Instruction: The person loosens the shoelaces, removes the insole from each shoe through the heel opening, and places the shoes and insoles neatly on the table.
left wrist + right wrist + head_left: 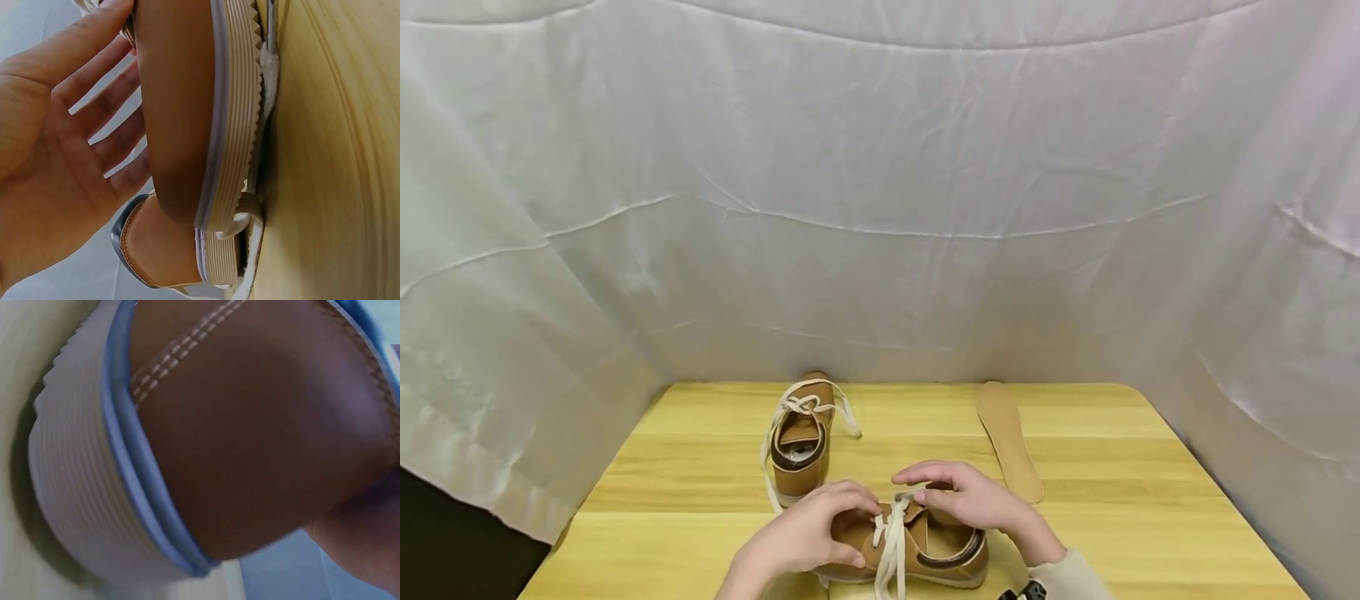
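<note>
Two hands on a laced brown shoe

The left hand (pixel 808 529) holds the toe end of the near shoe (pixel 913 560) at the bottom centre of the frame, thumb on the near side and fingers over the far side; the right hand (pixel 966 497) reaches over the shoe's opening, fingers extended leftward and thumb at the top of the white laces (pixel 891 546); whether it pinches them, I cannot tell; the near shoe lies toe left, heel right, the laces hanging over its near side; a pale sleeve (pixel 1071 577) covers the right forearm at the lower right; the far shoe (pixel 797 479) stands left of centre, heel toward the viewer; a tan insole (pixel 1011 437) lies right of centre; all rest on a wooden table (pixel 1112 500); grey-white cloth (pixel 940 275) fills the upper frame.
</note>
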The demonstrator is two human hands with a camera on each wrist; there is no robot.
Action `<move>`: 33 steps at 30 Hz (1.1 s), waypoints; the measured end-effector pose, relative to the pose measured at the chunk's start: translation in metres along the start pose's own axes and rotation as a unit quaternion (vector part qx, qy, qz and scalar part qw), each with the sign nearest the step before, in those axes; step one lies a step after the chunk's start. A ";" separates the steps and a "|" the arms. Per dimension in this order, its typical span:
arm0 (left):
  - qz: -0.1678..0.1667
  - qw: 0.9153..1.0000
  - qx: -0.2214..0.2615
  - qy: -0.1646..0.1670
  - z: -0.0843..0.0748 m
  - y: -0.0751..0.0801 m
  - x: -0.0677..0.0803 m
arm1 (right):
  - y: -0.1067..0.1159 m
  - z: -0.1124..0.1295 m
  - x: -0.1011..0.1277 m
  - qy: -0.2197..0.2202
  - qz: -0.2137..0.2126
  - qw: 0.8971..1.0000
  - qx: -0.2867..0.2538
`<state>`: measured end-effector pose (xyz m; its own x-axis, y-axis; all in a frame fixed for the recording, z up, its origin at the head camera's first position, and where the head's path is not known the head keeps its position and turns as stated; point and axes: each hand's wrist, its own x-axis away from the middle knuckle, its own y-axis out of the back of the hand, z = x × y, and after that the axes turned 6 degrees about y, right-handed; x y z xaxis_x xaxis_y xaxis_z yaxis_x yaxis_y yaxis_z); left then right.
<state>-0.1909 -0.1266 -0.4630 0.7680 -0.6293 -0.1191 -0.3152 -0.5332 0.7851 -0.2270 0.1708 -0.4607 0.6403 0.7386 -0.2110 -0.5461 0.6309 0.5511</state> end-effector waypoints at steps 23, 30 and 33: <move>-0.009 1.000 -0.008 -0.003 0.000 -0.001 -0.002 | -0.003 -0.005 -0.007 0.011 -0.011 1.000 -0.018; -0.004 1.000 -0.001 0.006 0.000 -0.001 -0.001 | 0.001 -0.010 -0.005 0.006 -0.010 1.000 -0.014; -0.005 1.000 -0.004 0.005 0.001 -0.001 -0.002 | 0.005 -0.013 -0.002 -0.004 -0.010 1.000 -0.018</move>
<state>-0.1927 -0.1260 -0.4641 0.7762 -0.6189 -0.1206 -0.3036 -0.5344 0.7888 -0.2380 0.1756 -0.4678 0.6552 0.7242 -0.2150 -0.5523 0.6534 0.5178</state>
